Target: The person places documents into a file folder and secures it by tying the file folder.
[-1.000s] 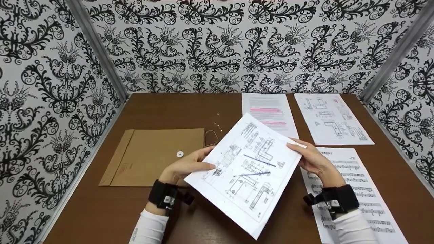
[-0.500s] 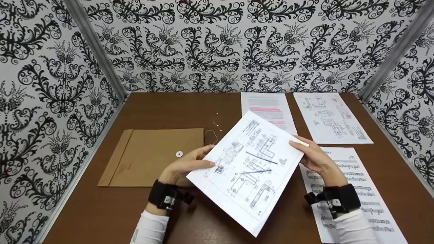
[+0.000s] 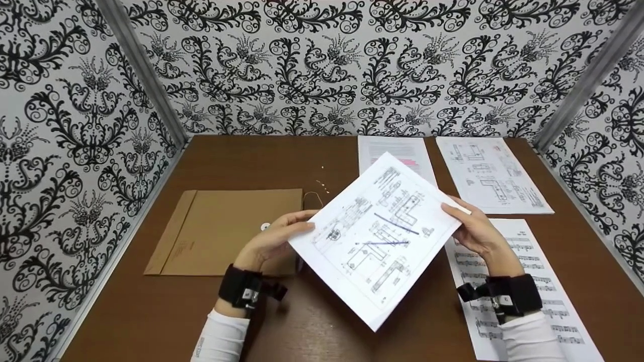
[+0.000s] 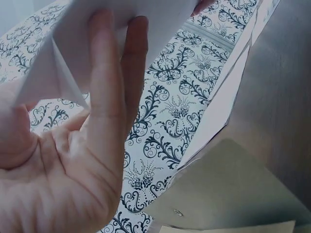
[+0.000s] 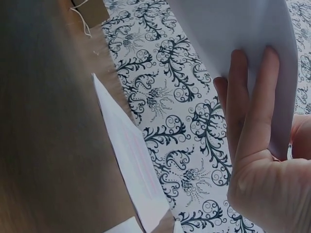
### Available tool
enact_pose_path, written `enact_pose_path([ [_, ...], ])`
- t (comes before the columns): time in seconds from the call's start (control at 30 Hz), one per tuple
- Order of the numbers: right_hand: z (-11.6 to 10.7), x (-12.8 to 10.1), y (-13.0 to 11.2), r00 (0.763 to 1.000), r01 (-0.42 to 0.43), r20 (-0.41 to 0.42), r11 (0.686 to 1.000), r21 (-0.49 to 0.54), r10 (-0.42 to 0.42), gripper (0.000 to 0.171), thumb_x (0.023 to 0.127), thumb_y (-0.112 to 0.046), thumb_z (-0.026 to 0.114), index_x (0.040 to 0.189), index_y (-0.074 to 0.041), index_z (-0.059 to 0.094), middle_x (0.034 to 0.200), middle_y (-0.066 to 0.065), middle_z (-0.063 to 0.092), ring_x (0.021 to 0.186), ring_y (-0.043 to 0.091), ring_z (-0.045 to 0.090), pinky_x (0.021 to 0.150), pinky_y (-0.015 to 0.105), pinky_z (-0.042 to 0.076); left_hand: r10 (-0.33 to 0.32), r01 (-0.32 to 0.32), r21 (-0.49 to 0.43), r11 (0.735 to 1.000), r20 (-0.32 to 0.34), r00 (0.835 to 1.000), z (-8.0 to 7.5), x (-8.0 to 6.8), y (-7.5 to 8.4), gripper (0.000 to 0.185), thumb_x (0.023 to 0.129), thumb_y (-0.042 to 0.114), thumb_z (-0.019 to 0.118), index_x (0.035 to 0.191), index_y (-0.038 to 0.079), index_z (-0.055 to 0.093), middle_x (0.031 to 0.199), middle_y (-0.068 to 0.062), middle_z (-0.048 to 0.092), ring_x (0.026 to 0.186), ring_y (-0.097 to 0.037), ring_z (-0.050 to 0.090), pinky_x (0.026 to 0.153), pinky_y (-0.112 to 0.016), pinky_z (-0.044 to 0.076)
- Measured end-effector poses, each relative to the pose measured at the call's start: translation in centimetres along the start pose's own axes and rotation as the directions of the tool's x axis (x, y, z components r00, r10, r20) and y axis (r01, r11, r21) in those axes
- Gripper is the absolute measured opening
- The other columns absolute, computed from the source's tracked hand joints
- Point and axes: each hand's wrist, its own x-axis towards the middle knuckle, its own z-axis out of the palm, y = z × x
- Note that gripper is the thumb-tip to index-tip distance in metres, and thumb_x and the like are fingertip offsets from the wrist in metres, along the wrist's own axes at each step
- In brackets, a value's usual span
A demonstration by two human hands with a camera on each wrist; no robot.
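Above the table, a white sheet with technical drawings (image 3: 372, 281) and two blue pen strokes is held tilted between both hands. My left hand (image 3: 276, 236) pinches its left edge, thumb on the printed face. At the right corner my right hand (image 3: 478, 231) pinches it the same way. Both wrist views show fingers spread against the blank back; in the left one, a corner of paper (image 4: 68, 73) is bent back near the palm. Whether it is one sheet or a thin stack, I cannot tell. Behind the left hand lies a brown envelope (image 3: 221, 236) with a white button.
Three paper piles lie on the brown table (image 3: 241, 161): pink-highlighted text (image 3: 382, 148), partly covered by the held sheet, another drawing (image 3: 493, 176), and sheet music (image 3: 538, 291) under the right forearm. A loose string (image 3: 314, 196) curls by the envelope. Patterned walls (image 3: 322, 65) enclose the table.
Both hands have moved the drawing sheet slightly up and to the right, and it now covers more of the highlighted text. The envelope and the papers on the table have stayed put.
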Motion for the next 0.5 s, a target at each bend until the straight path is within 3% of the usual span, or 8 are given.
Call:
enact_pose_path([
  [0.13, -0.30, -0.23, -0.39, 0.999, 0.018, -0.033, 0.999, 0.036, -0.017, 0.032, 0.107, -0.010, 0.050, 0.137, -0.011, 0.041, 0.108, -0.002, 0.077, 0.089, 0.010, 0.077, 0.077, 0.020, 0.062, -0.009, 0.007, -0.038, 0.999, -0.057, 0.998, 0.09, -0.08, 0.18, 0.051, 0.106, 0.010, 0.046, 0.153, -0.005, 0.037, 0.100, 0.002, 0.076, 0.077, -0.008, 0.074, 0.063, -0.021, 0.060],
  [0.23, -0.49, -0.35, -0.62, 0.998, 0.024, -0.060, 0.997, 0.073, -0.020, 0.023, 0.106, -0.009, 0.051, 0.128, -0.015, 0.052, 0.106, -0.001, 0.077, 0.088, 0.011, 0.077, 0.078, 0.021, 0.062, -0.012, 0.008, -0.039, 0.999, -0.123, 0.992, 0.19, 0.01, 0.32, 0.049, 0.106, 0.012, 0.049, 0.150, -0.007, 0.041, 0.097, 0.002, 0.076, 0.073, -0.008, 0.072, 0.060, -0.020, 0.059],
  [0.37, -0.66, -0.48, -0.87, 0.997, 0.024, -0.079, 0.993, 0.116, -0.015, 0.023, 0.105, -0.008, 0.052, 0.114, -0.022, 0.067, 0.103, 0.000, 0.078, 0.086, 0.012, 0.078, 0.076, 0.023, 0.062, -0.017, 0.003, -0.063, 0.998, -0.224, 0.975, 0.36, 0.21, 0.47, 0.042, 0.105, 0.013, 0.053, 0.142, -0.007, 0.051, 0.096, 0.001, 0.075, 0.073, -0.007, 0.071, 0.060, -0.019, 0.059],
  [0.5, -0.67, -0.60, -1.04, 0.995, 0.022, -0.096, 0.991, 0.133, -0.009, 0.024, 0.105, -0.008, 0.052, 0.111, -0.023, 0.070, 0.102, 0.000, 0.078, 0.085, 0.012, 0.078, 0.075, 0.023, 0.063, -0.023, -0.007, -0.102, 0.995, -0.292, 0.956, 0.57, 0.30, 0.43, 0.025, 0.104, 0.011, 0.054, 0.125, 0.001, 0.063, 0.093, 0.001, 0.074, 0.070, -0.007, 0.068, 0.059, -0.019, 0.059],
])
